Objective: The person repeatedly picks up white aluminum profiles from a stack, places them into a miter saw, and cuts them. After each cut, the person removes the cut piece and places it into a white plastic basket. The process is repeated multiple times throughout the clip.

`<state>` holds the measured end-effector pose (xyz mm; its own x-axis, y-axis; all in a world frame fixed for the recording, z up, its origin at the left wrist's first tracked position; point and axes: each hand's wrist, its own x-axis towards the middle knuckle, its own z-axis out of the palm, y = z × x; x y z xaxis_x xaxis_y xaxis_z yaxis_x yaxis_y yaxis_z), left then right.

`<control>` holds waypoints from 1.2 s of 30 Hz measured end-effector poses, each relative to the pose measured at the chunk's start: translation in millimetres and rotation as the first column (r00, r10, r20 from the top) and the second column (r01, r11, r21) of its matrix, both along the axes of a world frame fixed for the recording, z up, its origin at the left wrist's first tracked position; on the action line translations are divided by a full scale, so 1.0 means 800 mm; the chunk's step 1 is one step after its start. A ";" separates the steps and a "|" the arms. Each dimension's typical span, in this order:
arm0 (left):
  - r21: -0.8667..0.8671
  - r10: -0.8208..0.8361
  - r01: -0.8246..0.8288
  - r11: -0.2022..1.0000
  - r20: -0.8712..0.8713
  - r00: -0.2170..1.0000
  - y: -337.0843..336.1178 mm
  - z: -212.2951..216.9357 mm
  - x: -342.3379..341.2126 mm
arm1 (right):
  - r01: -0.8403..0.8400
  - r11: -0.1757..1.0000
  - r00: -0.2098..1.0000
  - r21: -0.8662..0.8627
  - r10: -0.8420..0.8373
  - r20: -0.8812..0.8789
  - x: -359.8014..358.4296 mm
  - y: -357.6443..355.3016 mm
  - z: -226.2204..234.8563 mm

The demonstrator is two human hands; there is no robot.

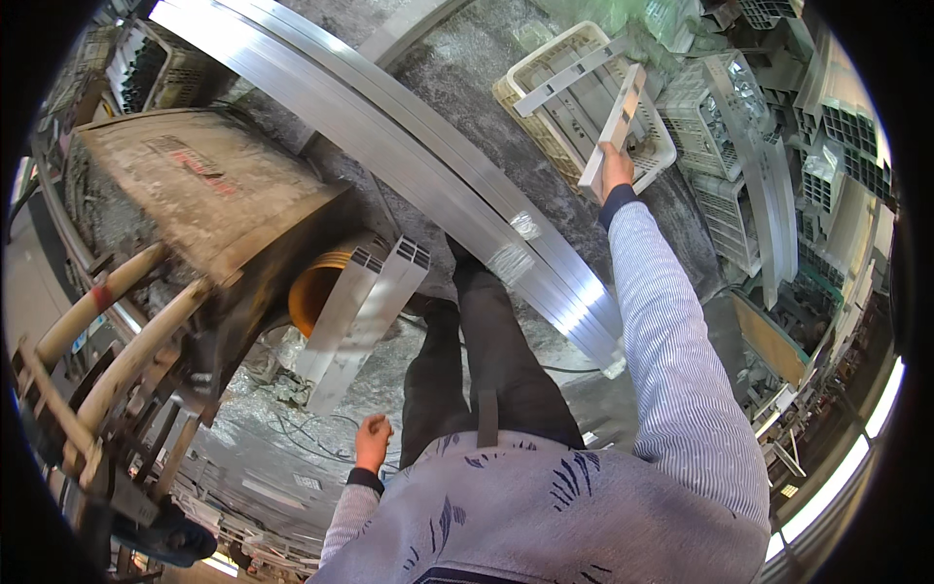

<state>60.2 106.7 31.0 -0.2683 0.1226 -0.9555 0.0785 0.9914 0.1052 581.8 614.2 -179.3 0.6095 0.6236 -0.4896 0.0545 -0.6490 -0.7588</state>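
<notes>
My right hand (615,167) reaches out to the far right, its fingers wrapped round the near end of a short silver metal profile (624,115) with small dark cutouts. That piece slants over a cream plastic crate (665,167). Another short slotted metal bar (569,78) lies across the crate's rim, and more metal pieces are inside. My left hand (373,443) hangs low beside my left leg, fingers curled in, with nothing visible in it. Closest to it are two square metal tubes (362,316) with divided hollow ends, standing tilted.
Long shiny aluminium profiles (409,161) run diagonally across in front of my legs. On the left are a worn boxy cabinet (199,185), wooden poles (136,341) and an orange round container (309,297). Stacked crates (696,112) and bundled profiles (851,136) crowd the right.
</notes>
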 end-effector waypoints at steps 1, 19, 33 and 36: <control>-0.026 -0.057 0.057 0.998 0.000 0.998 -0.016 -0.001 0.003 | 0.010 0.999 1.000 -0.048 -0.010 -0.012 0.009 0.021 -0.025; -0.062 -0.512 0.519 0.853 -0.293 0.807 -0.012 -0.019 0.101 | -0.035 0.994 0.999 -0.106 0.036 0.009 0.012 0.139 -0.256; -0.033 -0.449 0.463 0.886 -0.315 0.836 -0.009 -0.028 0.113 | -0.073 0.990 0.952 -0.120 0.033 -0.303 -0.018 0.144 -0.216; -0.034 -0.432 0.443 0.896 -0.299 0.851 -0.012 -0.030 0.113 | -0.083 0.988 0.954 -0.127 0.042 -0.298 -0.021 0.143 -0.214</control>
